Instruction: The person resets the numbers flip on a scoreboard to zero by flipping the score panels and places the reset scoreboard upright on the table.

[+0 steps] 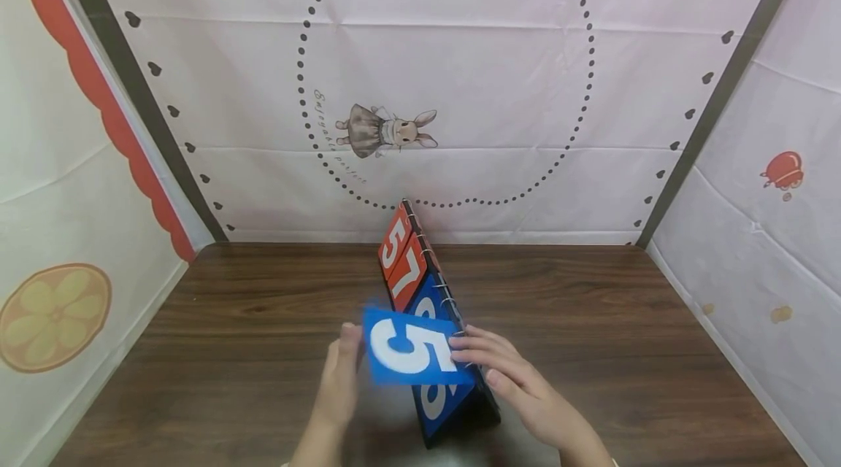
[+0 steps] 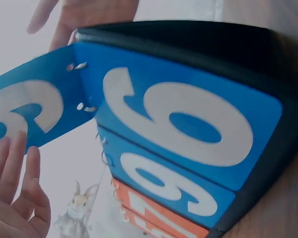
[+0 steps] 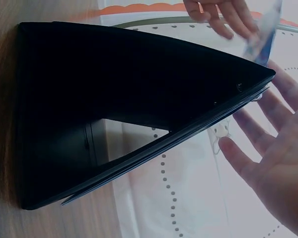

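A tabletop flip scoreboard stands like a tent on the table, with blue and red number cards on rings along its top edge. One blue card with a white 5 is lifted away from the stack; its underside, partly cut off in the left wrist view, carries another white digit. My left hand is at this card's free end, its fingers touching the underside without curling round it. The right hand lies by the ringed edge, fingers fairly straight, fingertips against the raised card.
The scoreboard rests on a dark wooden table. A white cloth wall with a printed rabbit and dotted lines rises behind it. Further cloth walls stand at the left and right. Red cards sit at the scoreboard's far end.
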{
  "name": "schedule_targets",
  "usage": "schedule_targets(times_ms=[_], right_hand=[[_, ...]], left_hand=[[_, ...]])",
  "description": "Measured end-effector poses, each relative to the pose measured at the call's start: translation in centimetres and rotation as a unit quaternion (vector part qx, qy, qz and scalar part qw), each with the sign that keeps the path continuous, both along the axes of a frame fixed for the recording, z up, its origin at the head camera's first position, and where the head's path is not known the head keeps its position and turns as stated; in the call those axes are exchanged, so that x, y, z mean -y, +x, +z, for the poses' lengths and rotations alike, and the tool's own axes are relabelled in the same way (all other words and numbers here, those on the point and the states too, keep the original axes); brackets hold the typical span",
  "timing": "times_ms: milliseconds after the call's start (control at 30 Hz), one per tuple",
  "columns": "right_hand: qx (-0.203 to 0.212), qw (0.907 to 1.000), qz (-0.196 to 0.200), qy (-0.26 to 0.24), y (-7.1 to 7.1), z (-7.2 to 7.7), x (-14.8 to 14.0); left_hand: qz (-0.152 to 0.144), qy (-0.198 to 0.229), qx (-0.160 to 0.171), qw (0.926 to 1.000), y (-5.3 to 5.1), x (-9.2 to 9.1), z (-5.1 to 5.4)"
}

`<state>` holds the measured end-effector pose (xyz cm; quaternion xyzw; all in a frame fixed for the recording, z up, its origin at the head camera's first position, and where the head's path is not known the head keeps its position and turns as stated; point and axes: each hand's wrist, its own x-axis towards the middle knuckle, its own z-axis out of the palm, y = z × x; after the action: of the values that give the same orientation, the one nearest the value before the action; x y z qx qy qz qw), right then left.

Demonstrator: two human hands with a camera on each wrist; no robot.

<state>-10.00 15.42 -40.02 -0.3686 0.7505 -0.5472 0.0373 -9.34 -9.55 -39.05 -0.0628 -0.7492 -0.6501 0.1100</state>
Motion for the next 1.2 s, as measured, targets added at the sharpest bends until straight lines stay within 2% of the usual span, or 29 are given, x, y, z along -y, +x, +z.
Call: schedule_targets(times_ms=[67,133,233,433,500,633,733,833,1033,1200], right_hand=[[-0.004,1.0000,-0.003,0.004,0.0,0.0,0.0],[-0.012,0.9999,-0.002,0.004,0.0,0.0,0.0],[-0.016,0.9999,0.003,-0.003,0.0,-0.1,-0.1],[-0.004,0.9994,0.001,-0.033,-0.1,-0.2,-0.4],[-0.002,0.9992,0.003,-0.040,-0.1,-0.3,-0.6],[-0.001,0.9987,-0.006,-0.051,-0.1,-0.4,-0.8],[0.010,0.9982,-0.027,-0.052,0.1,-0.3,-1.0],[0.019,0.9977,-0.043,-0.048,0.3,-0.3,-1.1],[0.038,0.9950,-0.091,-0.017,0.4,-0.7,-1.3],[0.006,0.9945,-0.104,0.010,-0.2,-1.5,-1.5]], left_hand=[[0.015,0.029,0.010,0.9994,-0.2,0.5,0.1],[0.018,0.040,0.020,0.9988,-0.6,1.0,0.1],[-0.007,0.030,0.024,0.9992,-1.2,2.3,-0.2],[-0.085,-0.005,0.036,0.9957,-2.0,5.1,-1.3],[-0.107,-0.020,0.058,0.9924,-2.2,5.7,-1.6],[-0.126,-0.079,0.137,0.9793,-2.5,6.5,-2.2],[-0.135,-0.126,0.178,0.9666,-3.0,6.6,-3.0],[-0.143,-0.157,0.193,0.9581,-3.5,6.2,-4.0],[-0.156,-0.180,0.210,0.9483,-4.1,5.0,-5.9],[-0.179,-0.183,0.214,0.9426,-4.5,4.1,-7.1]])
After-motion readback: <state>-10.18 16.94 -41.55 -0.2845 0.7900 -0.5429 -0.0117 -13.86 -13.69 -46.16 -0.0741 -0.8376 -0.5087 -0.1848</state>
